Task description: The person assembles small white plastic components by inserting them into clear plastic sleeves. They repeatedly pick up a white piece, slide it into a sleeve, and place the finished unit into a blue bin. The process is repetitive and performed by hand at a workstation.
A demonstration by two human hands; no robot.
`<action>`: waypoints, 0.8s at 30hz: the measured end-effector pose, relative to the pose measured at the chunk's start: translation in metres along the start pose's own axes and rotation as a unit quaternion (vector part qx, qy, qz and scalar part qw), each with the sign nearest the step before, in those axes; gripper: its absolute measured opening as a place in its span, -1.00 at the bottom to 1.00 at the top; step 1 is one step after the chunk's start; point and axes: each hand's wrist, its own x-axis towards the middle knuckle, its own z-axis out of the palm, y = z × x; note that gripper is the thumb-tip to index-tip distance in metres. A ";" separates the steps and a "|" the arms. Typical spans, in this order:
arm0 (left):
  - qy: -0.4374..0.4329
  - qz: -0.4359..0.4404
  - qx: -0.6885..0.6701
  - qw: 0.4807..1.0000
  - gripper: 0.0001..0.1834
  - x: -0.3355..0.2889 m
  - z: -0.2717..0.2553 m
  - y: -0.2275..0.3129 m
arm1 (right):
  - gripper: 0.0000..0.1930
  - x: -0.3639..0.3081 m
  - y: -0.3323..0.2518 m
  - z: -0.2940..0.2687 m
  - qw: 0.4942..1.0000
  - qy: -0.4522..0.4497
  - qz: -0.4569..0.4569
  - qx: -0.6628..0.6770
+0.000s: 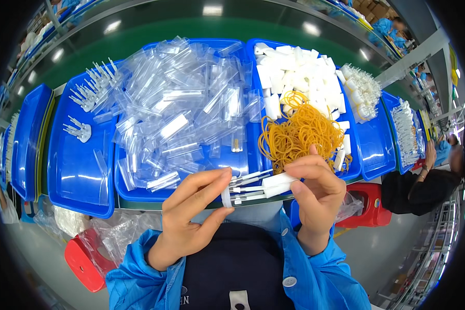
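Note:
My left hand (191,214) pinches a white round base with several thin prongs (225,197) by its rim, thumb below and fingers above. The prongs point to the right, toward my right hand (316,194). Between that hand's thumb and fingers is a short white sleeve (280,185), its left end meeting the tips of some prongs; how far it sits over them I cannot tell. Just beyond my right fingers lies a heap of yellow rubber bands (307,129), and behind it are loose white sleeves (294,70).
A blue tray (209,155) holds a pile of clear plastic sleeves (181,98). On the left, another blue tray (80,181) carries upright pronged pieces (77,129). White pieces (360,93) are heaped at right. Red stools (85,263) stand below the table; a person (423,186) works at right.

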 end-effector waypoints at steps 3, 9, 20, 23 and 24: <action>-0.005 -0.001 -0.005 1.000 -0.37 0.000 0.000 0.001 | -0.82 -0.001 0.000 0.000 1.000 0.006 0.002 0.005; -0.003 0.002 0.006 1.000 -0.39 0.001 0.000 0.004 | -0.83 -0.001 -0.003 0.001 1.000 -0.008 -0.005 -0.027; 0.034 0.082 0.086 0.992 -0.34 -0.002 0.016 -0.004 | -0.83 -0.002 -0.003 0.010 0.999 -0.034 -0.007 -0.005; 0.038 0.083 0.085 0.992 -0.34 -0.002 0.016 -0.004 | -0.83 -0.001 -0.002 0.010 0.998 -0.037 -0.035 -0.034; 0.038 0.083 0.083 0.992 -0.34 -0.003 0.017 -0.005 | -0.83 0.000 -0.002 0.010 0.997 -0.037 -0.046 -0.041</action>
